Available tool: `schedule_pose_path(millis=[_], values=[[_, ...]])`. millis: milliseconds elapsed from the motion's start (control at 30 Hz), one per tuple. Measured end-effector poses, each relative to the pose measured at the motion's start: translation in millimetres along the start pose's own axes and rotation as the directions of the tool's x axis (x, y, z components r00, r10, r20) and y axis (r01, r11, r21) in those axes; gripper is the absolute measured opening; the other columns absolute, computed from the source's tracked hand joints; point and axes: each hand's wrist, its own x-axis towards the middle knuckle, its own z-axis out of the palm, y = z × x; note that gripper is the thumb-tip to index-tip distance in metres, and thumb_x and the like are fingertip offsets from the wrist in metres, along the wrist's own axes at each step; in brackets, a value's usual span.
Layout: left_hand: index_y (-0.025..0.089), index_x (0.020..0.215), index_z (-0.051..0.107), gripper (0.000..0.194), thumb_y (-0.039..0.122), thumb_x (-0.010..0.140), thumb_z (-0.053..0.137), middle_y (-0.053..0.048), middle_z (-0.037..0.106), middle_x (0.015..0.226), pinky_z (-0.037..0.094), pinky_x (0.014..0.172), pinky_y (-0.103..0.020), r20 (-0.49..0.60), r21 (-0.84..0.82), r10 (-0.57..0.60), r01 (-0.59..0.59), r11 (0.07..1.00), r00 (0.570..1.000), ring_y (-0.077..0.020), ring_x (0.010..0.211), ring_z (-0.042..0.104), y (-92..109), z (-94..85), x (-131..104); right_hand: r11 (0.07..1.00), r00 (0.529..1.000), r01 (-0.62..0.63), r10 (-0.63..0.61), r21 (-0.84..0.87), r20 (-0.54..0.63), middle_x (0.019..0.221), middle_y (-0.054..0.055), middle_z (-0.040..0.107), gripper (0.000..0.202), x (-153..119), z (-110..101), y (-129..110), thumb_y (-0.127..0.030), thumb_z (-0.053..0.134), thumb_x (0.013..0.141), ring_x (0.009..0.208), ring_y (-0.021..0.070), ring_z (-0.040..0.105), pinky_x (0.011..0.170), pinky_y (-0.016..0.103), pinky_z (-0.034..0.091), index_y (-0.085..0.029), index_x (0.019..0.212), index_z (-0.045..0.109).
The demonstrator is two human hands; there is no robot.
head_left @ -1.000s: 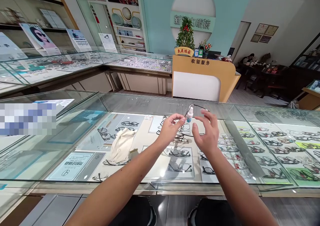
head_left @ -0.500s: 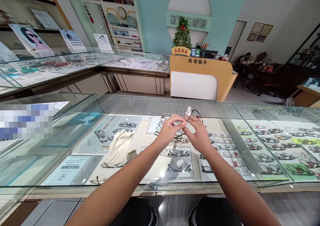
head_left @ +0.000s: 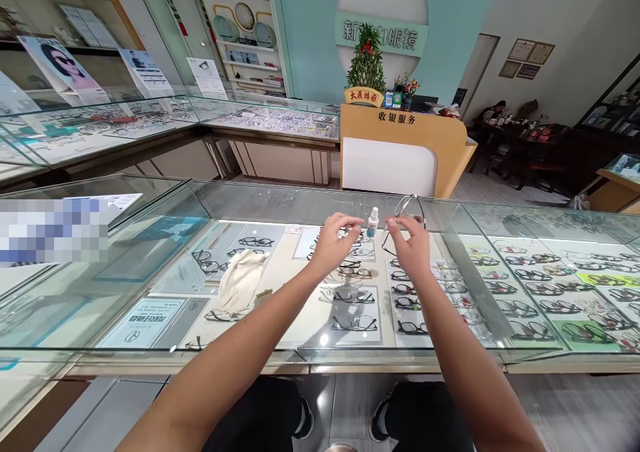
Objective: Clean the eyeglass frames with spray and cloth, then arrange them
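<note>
A small white spray bottle [head_left: 373, 225] with a coloured label stands upright on the glass counter, between my two hands. My left hand [head_left: 334, 242] is just left of it, fingers bent and apart from the thumb, holding nothing that I can see. On the other side, my right hand [head_left: 412, 244] pinches a pair of thin dark-rimmed eyeglasses [head_left: 424, 209], raised above the counter. The fingers hide part of the frame. Nearer and to the left lies a crumpled cream cloth pouch [head_left: 241, 284].
Under the glass top of the display case [head_left: 300, 357], several spectacle frames [head_left: 356, 323] lie in rows. A blurred sign [head_left: 50, 231] is at the left. Behind the case stand a wood-coloured cashier counter [head_left: 453, 147] and more showcases [head_left: 270, 162]. A person [head_left: 493, 113] sits far back right.
My hands have moved apart. The left has come away from the bottle and eyeglasses; the right has shifted right with the eyeglasses. The bottle now shows fully. The view has tilted slightly.
</note>
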Motion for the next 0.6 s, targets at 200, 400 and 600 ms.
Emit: schedule_pose_path(millis=[200, 400, 600], values=[[0.024, 0.124, 0.072, 0.048, 0.048, 0.083, 0.079, -0.012, 0.074, 0.134, 0.037, 0.110, -0.049, 0.108, 0.447, -0.172, 0.106, 0.888, 0.979, -0.0392, 0.132, 0.056, -11, 41.4, 51, 0.999, 0.997, 0.036, -0.035, 0.006, -0.074, 0.104, 0.010, 0.080, 0.037, 14, -11, 20, -0.049, 0.057, 0.105, 0.107, 0.0267, 0.071, 0.101, 0.044, 0.050, -0.022, 0.089, 0.077], [0.021, 0.092, 0.072, 0.013, 0.034, 0.090, 0.069, -0.010, 0.080, 0.106, 0.040, 0.109, -0.050, 0.235, 0.477, -0.179, 0.047, 0.878, 0.955, -0.0377, 0.122, 0.064, -8, 57.1, 74, 0.996, 0.999, 0.039, -0.036, 0.081, -0.032, 0.106, 0.009, 0.079, 0.039, 21, -17, 30, -0.051, 0.056, 0.105, 0.110, 0.0272, 0.070, 0.104, 0.046, 0.048, -0.025, 0.085, 0.076], [0.022, 0.133, 0.064, 0.041, 0.048, 0.102, 0.059, -0.010, 0.073, 0.125, 0.052, 0.101, -0.042, 0.247, 0.009, -0.077, 0.077, 0.997, 0.966, -0.0281, 0.116, 0.068, 0, 25.0, 61, 0.987, 1.000, 0.021, -0.019, 0.157, -0.014, 0.110, 0.009, 0.077, 0.040, 20, -17, 26, -0.053, 0.053, 0.107, 0.115, 0.0278, 0.067, 0.106, 0.046, 0.046, -0.026, 0.089, 0.075]])
